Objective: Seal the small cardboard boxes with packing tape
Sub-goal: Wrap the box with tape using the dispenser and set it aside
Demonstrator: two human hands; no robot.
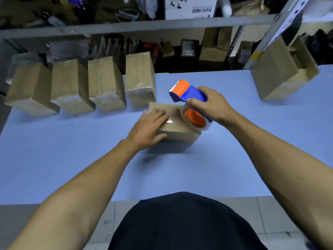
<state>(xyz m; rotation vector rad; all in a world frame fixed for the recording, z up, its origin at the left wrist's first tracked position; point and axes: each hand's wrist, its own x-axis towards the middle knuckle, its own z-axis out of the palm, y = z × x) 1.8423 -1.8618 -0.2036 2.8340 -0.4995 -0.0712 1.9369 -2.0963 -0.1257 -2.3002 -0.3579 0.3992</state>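
Note:
A small cardboard box (177,131) lies in the middle of the blue table (72,159). My left hand (150,127) lies flat on its top left part, fingers straight, pressing on shiny clear tape. My right hand (210,104) grips a blue and orange tape dispenser (187,94) whose clear tape roll (195,120) sits over the box's right end. The dispenser's orange cutter end points up and away from the box.
Several taped cardboard boxes (106,83) stand in a row at the table's back left. An open cardboard box (282,69) stands at the back right. Shelves (144,26) with packages rise behind the table. My dark shirt (183,222) fills the bottom.

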